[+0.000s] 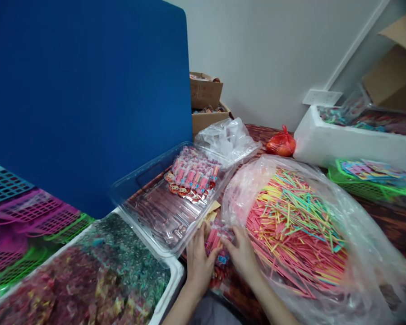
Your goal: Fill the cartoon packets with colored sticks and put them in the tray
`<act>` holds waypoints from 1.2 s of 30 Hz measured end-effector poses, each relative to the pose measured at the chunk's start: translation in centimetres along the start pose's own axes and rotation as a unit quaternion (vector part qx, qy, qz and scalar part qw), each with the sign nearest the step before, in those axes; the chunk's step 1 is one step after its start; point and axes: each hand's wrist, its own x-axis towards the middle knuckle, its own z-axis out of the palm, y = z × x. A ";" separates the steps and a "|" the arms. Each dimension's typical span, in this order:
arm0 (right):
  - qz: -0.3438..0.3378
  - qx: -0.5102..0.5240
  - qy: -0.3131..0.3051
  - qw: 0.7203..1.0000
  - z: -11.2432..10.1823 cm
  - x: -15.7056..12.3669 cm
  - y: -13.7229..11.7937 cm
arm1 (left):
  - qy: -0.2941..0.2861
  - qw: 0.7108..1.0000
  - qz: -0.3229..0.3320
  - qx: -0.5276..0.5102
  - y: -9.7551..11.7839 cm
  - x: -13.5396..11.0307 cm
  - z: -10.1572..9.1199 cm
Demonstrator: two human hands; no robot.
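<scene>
My left hand and right hand clamp the pink packet from either side at the near middle of the bench, its long axis running near to far, just short of the clear tray, left of the stick bag.

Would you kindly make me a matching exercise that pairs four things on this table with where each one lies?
Things: 1 coloured sticks; 2 small packet; 3 pink packets; 4 green basket.
Places: A in the clear tray; B in front of the far white foam box; C inside the large clear bag; D between the left hand and right hand.
Pairs: 1-C; 2-D; 3-A; 4-B.
</scene>
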 end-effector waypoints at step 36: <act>-0.015 0.220 -0.224 0.949 -11.6 8.0 -11.5 | -0.269 0.941 0.151 -0.141 10.0 10.8 -14.1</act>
